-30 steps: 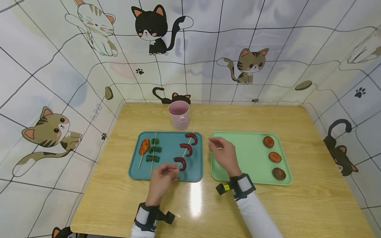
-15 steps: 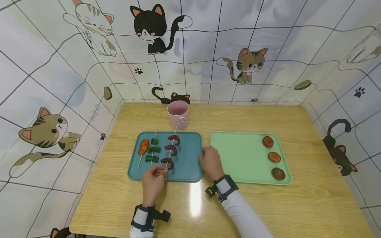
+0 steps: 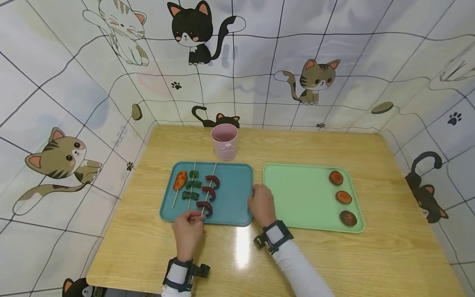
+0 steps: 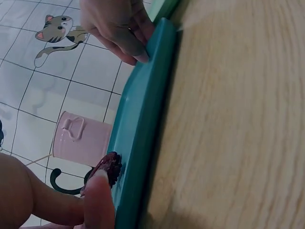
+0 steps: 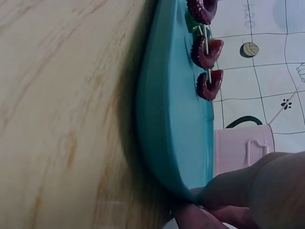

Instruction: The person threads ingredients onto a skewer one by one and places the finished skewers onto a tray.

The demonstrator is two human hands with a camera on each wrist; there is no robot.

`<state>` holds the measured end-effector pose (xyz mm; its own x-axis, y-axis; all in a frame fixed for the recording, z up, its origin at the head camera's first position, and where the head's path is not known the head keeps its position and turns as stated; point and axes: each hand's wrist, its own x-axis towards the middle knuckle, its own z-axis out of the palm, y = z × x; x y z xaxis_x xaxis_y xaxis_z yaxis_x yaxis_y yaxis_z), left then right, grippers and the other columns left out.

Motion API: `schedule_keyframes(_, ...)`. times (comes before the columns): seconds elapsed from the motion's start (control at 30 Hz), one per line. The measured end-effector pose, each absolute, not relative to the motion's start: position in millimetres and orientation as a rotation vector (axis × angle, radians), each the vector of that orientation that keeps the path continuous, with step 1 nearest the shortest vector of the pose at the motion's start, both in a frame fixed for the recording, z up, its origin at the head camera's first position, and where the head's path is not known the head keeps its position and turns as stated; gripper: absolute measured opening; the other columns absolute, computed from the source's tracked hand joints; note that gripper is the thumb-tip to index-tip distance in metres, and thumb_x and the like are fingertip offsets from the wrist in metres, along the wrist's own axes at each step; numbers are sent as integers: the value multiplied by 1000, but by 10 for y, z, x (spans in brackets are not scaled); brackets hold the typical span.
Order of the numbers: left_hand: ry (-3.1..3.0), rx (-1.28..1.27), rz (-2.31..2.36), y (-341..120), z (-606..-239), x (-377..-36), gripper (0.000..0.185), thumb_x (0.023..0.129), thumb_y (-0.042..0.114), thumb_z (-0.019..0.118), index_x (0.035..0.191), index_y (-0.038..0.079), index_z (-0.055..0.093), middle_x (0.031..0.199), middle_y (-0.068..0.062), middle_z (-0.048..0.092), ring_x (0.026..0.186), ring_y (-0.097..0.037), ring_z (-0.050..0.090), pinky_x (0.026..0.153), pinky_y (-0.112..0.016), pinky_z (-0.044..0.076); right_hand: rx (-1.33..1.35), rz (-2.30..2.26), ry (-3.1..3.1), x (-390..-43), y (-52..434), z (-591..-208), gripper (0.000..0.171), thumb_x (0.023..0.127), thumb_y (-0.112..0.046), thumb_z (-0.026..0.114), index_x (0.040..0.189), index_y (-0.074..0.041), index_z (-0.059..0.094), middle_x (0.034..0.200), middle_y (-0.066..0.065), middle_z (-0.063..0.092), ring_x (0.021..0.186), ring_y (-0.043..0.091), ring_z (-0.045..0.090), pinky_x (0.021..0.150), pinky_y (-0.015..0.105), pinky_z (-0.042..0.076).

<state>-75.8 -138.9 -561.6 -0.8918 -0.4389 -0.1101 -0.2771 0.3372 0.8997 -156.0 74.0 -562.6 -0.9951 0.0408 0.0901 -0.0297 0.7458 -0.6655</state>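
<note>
My left hand (image 3: pixel 188 233) pinches the lower end of a skewer of dark red octopus tentacles (image 3: pixel 208 189) over the blue tray (image 3: pixel 234 194). In the left wrist view the thumb sits beside the lowest tentacle (image 4: pixel 110 168). To the left of this skewer lie a green pepper skewer (image 3: pixel 191 184) and an orange-brown piece of meat on a stick (image 3: pixel 180 180). My right hand (image 3: pixel 261 205) holds the right edge of the blue tray; in the right wrist view its thumb and finger pinch the rim (image 5: pixel 183 187).
A pink bucket (image 3: pixel 224 146) with a thin stick in it stands behind the blue tray. On the right, a green tray (image 3: pixel 300 198) carries two round brown slices (image 3: pixel 343 197) and a mushroom cap (image 3: pixel 348 218). Cat-printed cloth walls rise around the table.
My left hand has carried the tentacle skewer leftward and down, beside the green pepper one. My right hand has moved from over the green tray's left edge to the blue tray's right rim.
</note>
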Motion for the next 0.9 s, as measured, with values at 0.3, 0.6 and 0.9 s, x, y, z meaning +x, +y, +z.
schedule_keyframes(0.3,-2538,566,-1371,-1322,-5634,-765,10,85,-7,66,90,-6,74,74,-15,69,55,-13,60,50,-24,50,33,1074,-2794,-1550,757,-5677,24,86,7,62,106,11,73,81,17,65,71,24,62,56,32,52)
schedule_keyframes(0.6,-2642,463,-1185,-1325,-5677,-818,5,82,-5,75,85,-2,76,73,-10,67,64,-18,60,57,-25,46,34,1092,-2780,-1544,762,-5673,25,85,7,62,107,12,73,82,17,65,72,24,61,57,32,51)
schedule_keyframes(0.9,-2667,441,-1222,-1346,-5673,-824,5,83,-4,77,86,-1,78,73,-9,68,62,-14,59,56,-23,46,43,1098,-2776,-1535,768,-5689,24,85,7,62,106,12,73,80,16,63,71,23,59,56,31,50)
